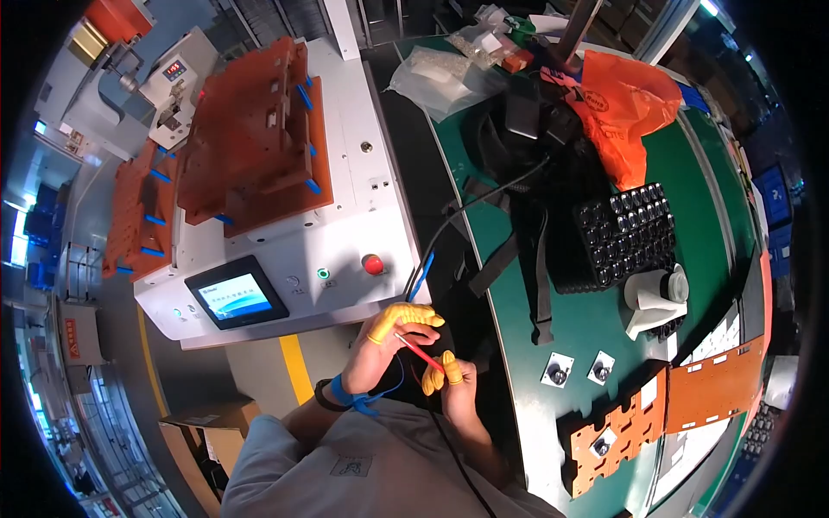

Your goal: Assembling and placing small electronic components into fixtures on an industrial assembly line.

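My right hand (458, 393) pinches one slim red stick (419, 351), its lower end hidden by yellow wrinkled finger covers (407, 315) (I can't make out its tip). My left hand (370, 356) curls at the other end, grip unclear. It's off the green counter's (577, 335) left edge, near two square plates (557, 370).

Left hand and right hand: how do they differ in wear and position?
The left hand has a blue strap at its wrist; the right hand shows a bare wrist. The left hand sits higher in the picture, near the upper end of the red stick; the right hand sits lower, pinching its lower end. Both wear yellow finger covers.
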The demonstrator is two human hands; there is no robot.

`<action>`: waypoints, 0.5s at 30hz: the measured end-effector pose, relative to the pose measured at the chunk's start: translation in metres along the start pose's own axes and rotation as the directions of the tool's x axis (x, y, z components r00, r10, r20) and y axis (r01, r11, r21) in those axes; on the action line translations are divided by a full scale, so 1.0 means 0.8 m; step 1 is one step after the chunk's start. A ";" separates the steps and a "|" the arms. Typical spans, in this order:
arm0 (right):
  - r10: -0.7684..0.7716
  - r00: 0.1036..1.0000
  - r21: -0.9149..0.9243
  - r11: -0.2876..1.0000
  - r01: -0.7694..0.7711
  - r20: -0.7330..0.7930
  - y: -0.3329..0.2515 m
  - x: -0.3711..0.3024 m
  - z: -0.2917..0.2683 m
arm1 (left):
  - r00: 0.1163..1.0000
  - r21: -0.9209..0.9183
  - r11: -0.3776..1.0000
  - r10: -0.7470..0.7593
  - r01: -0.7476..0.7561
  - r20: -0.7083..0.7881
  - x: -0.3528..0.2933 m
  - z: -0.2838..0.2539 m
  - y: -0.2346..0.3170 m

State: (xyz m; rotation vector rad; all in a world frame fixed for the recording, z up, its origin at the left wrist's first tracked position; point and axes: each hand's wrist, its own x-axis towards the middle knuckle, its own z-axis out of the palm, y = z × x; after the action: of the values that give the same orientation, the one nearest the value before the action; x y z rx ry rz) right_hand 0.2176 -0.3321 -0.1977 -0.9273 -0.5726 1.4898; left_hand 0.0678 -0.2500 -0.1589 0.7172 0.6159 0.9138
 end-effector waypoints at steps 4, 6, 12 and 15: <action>0.098 0.994 0.202 0.974 -0.105 0.044 0.008 0.000 0.006 | 0.991 0.199 0.979 -0.058 0.033 0.117 0.000 0.018 -0.001; 0.151 0.988 0.236 0.960 -0.152 0.025 0.009 -0.003 0.004 | 0.979 0.248 0.958 -0.172 0.142 0.106 -0.009 0.030 0.007; 0.270 0.943 0.180 0.935 -0.305 0.192 -0.007 0.006 0.012 | 0.995 0.355 0.934 0.073 -0.045 -0.066 -0.031 0.017 0.015; 0.286 0.949 0.170 0.937 -0.306 0.132 -0.008 0.012 0.010 | 0.851 0.663 0.684 0.508 -0.305 -0.133 -0.043 -0.008 0.039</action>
State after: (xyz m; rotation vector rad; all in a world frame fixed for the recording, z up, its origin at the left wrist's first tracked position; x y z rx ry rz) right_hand 0.2149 -0.3206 -0.1902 -0.8145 -0.3684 1.8403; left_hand 0.0315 -0.2648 -0.1327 1.3732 1.0938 1.2755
